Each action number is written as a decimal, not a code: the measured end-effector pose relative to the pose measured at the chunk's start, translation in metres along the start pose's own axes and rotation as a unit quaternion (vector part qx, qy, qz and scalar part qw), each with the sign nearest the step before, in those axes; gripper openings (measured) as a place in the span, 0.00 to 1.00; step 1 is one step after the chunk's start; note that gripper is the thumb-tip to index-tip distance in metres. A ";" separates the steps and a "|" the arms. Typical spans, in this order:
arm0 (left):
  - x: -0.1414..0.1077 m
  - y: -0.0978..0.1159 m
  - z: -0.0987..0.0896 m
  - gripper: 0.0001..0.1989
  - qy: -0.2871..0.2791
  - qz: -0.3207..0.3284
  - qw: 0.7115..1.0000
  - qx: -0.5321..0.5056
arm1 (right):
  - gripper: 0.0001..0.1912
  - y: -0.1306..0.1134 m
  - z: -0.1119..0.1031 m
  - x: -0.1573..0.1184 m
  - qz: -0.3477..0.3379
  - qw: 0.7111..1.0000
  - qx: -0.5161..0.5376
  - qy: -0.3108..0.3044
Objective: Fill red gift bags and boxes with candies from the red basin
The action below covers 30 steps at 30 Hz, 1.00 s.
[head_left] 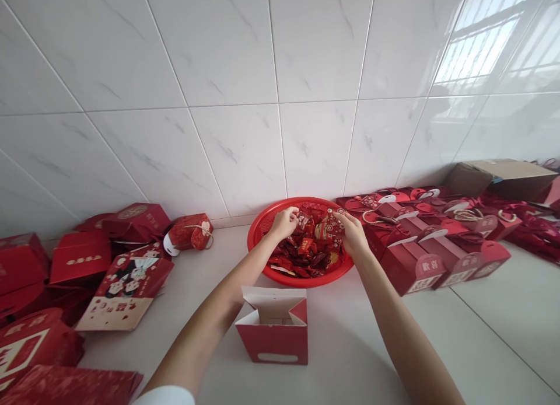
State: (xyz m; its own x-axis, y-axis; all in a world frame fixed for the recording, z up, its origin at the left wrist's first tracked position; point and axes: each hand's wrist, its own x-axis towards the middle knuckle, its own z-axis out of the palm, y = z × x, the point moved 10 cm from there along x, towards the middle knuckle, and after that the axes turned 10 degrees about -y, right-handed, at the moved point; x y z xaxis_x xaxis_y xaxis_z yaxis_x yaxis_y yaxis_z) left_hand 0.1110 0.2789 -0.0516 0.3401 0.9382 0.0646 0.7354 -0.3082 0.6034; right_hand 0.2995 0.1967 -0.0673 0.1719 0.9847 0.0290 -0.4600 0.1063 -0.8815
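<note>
Packets (306,245) heaped in a basket (306,282) beyond an open box (280,341), right hand (353,234) gripping one, left hand (284,223) closed.

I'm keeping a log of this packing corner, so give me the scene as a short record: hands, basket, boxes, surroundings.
Left hand: over the basket, fingertips together; grip unclear
Right hand: holding a printed red packet
Basket: red, round, holding many small wrapped packets
Open box: red, white inside, upright, nearer the wearer than the basket
Left side: jumbled red boxes
Right side: closely grouped red boxes, some with rope handles; cardboard box beyond
Backdrop: white tiled wall
</note>
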 end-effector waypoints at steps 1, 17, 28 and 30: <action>0.000 -0.001 0.001 0.19 -0.005 -0.003 1.000 0.004 | 0.12 -0.001 0.000 0.000 -0.003 1.000 -0.004 -0.001; -0.002 -0.003 0.018 0.24 -0.065 -0.037 0.996 0.053 | 0.13 -0.002 0.002 -0.001 -0.018 1.000 -0.003 -0.005; 0.000 0.026 -0.005 0.08 -0.002 0.122 0.984 -0.131 | 0.13 0.008 0.002 0.007 0.016 0.999 -0.010 -0.039; -0.004 0.035 -0.008 0.09 0.002 0.159 0.974 -0.159 | 0.13 0.011 0.003 0.007 0.027 0.998 -0.008 -0.049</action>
State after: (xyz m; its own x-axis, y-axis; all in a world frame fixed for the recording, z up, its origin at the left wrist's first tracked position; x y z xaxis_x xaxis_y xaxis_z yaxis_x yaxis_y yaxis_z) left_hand 0.1303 0.2657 -0.0245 0.5191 0.8034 0.2917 0.3741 -0.5204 0.7676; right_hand 0.2930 0.2054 -0.0752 0.0606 0.9978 0.0263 -0.4528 0.0509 -0.8902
